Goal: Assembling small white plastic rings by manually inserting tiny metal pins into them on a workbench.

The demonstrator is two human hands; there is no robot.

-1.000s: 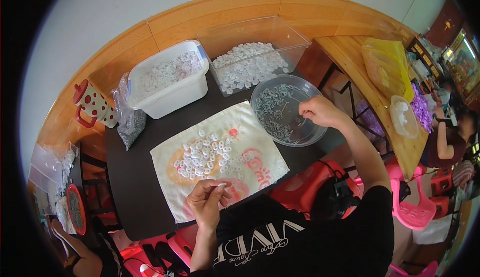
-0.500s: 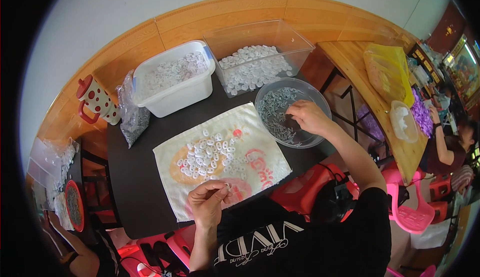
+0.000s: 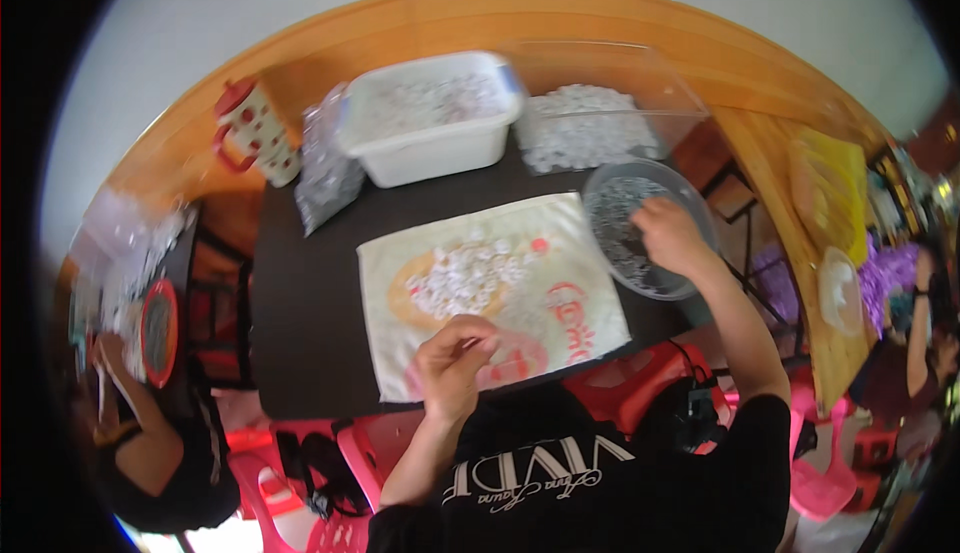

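Note:
My left hand (image 3: 455, 365) is closed in a pinch above the near edge of a pale printed towel (image 3: 395, 263). A small white plastic piece showed at these fingertips a moment earlier; blur hides it now. Beyond the hand, a pile of small white oval plastic pieces (image 3: 465, 278) lies on the towel. At the right, my right hand (image 3: 672, 235) reaches into a round clear tub (image 3: 700, 198), its fingers drawn together. Small grey metal-looking pieces (image 3: 620, 218) cover part of the tub's bottom. Whatever those fingers hold is hidden.
Behind the towel stand a white bin (image 3: 435, 148) of small pieces, a clear box (image 3: 680, 118) with white pieces, a grey-filled plastic bag (image 3: 328, 168) and a spotted tumbler (image 3: 262, 133). Other people sit at both sides. A wooden table (image 3: 785, 243) adjoins at the right.
The whole view has swung, so the table and both hands appear further right. My left hand stays pinched over the towel, and my right hand stays in the tub with its fingers together.

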